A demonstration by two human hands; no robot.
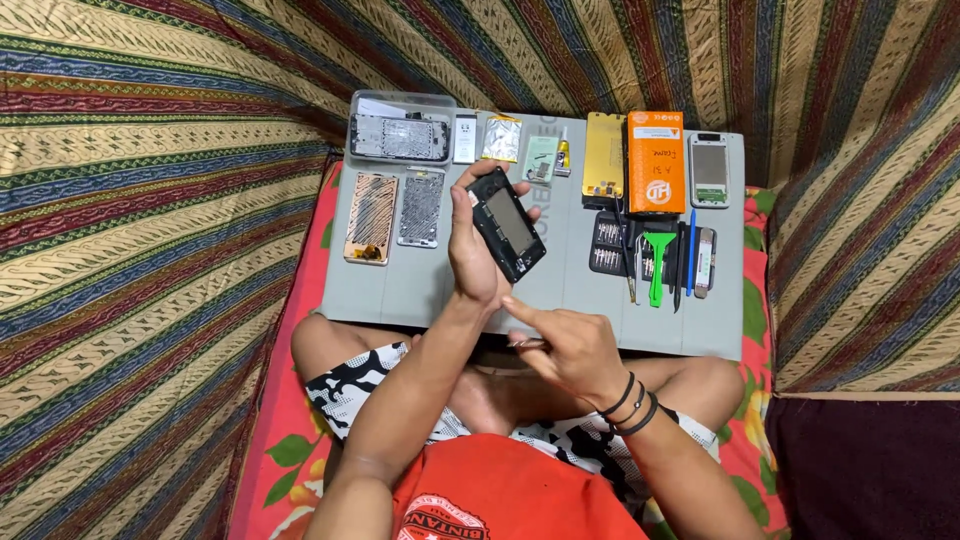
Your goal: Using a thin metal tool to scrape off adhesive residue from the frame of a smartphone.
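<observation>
Left hand: the left hand was raised above the grey work mat, clasped around a dark phone body held tilted, its top toward 11 o'clock, thumb along the near edge and fingertips over the far end
Right hand: the right hand hung lower, at 5 o'clock from the phone, forefinger stretched toward the left wrist while the other fingers pinched a small dark part; what the part was could not be told
Phone position: off the mat, in the air over its middle, apart from everything laid out there
Mat, 10 o'clock of the phone: a clear tray with a metal frame, and below it a copper-toned panel beside a silvery panel
Mat, 3 o'clock of the phone: an orange box, a yellow panel, a white phone, a bit case and a green pry tool among thin tools
Doing it well: the grasp looked best kept on the phone's edges, off the open face, with the body steady and low over the mat so a dropped piece landed there
Risk: the pinched part seemed small enough to be lost in the patterned cloth around the mat
</observation>
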